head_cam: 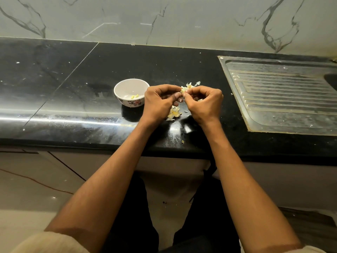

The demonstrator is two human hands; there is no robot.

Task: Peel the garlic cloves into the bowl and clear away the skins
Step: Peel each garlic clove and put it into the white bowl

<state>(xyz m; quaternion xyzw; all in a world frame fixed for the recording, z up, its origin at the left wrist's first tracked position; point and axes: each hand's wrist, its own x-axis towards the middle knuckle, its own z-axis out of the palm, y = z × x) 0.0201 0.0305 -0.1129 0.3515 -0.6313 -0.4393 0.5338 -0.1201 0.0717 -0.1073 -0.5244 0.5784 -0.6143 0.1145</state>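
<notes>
Both my hands meet above the black counter [73,92]: my left hand [158,103] and my right hand [204,103] have their fingers curled, pinching one garlic clove [182,90] between the fingertips. Just left of my left hand stands the white bowl [130,92], with a few peeled cloves [135,96] lying in its bottom. Loose skins [174,113] lie on the counter under my hands, and more skins [193,84] sit just beyond them. A steel draining board [282,95] lies off to the right.
</notes>
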